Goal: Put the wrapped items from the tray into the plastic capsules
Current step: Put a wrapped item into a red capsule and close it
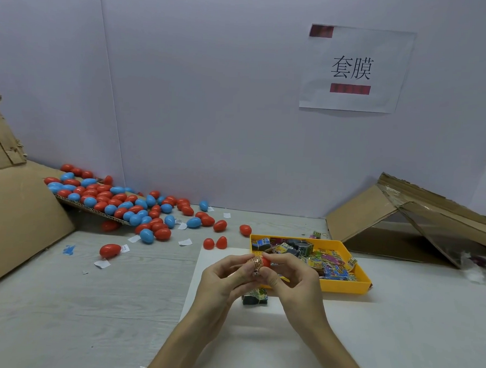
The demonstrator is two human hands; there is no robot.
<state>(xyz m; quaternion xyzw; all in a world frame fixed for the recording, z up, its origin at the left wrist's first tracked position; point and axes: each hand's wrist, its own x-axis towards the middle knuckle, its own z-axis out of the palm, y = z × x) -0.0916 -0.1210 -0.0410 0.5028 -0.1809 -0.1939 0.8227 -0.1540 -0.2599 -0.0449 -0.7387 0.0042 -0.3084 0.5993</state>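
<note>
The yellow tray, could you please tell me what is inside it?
The yellow tray holds a loose heap of colourful wrapped items. Its near-left corner is hidden behind the left hand and right hand, which grip a red capsule, so what lies there cannot be seen.

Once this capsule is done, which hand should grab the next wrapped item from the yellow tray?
Probably the right. The right hand is directly beside the yellow tray, while the left hand would have to cross over it. Both hold the red capsule.

Bare left grip (pixel 222 278), bare right grip (pixel 293 282), slender fingers (pixel 237 261), bare forearms (pixel 329 349)
</note>
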